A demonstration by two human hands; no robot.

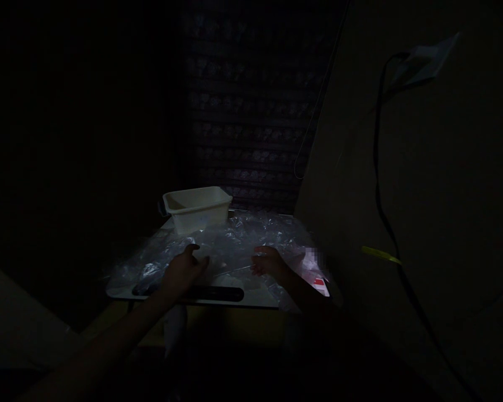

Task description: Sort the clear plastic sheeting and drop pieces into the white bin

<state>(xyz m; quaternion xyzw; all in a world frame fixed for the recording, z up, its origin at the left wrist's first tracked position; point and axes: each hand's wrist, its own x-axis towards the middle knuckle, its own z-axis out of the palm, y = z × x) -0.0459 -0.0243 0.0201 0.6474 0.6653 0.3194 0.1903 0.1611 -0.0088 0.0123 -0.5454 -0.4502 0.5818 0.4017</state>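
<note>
Clear crinkled plastic bags (pixel 230 243) are spread over a small white table. Over their left part is my left hand (pixel 185 269), its thumb and forefinger apart and nothing visible between them. My right hand (pixel 270 262) is further right with its fingers curled. A thin straight edge of plastic runs from its fingertips towards the left hand, and it seems to pinch that edge. Dim light hides the finer finger contacts.
A cream plastic tub (pixel 201 215) with dark handles stands at the table's back left. A lit screen (pixel 319 283) lies at the right edge, partly under plastic. A dark slot (pixel 218 293) lines the table's front. On the right wall hangs a black cable (pixel 378 167) with a yellow tie (pixel 379 254).
</note>
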